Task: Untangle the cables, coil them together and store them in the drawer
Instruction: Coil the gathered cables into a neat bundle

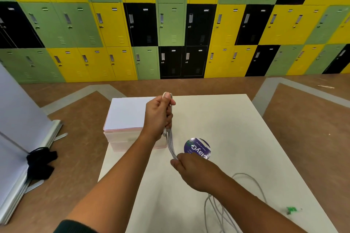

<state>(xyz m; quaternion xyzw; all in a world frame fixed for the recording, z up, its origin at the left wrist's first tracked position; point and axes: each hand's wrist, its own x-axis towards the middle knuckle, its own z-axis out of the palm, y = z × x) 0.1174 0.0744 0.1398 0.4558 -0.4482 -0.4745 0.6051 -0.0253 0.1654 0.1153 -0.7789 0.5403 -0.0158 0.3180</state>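
the left hand (159, 115) is gripping a bunch of white cables (171, 145) in a closed fist just above the centre of the frame, and the right hand (193, 170) is pinching the same strands a little lower, the cables running taut between the two. the rest is trailing in loose loops over the white table (236, 128) toward the lower right. a round purple sticker (198, 148) is lying just beyond the right hand, and a pale drawer box (125, 113) is sitting at the table's far left corner.
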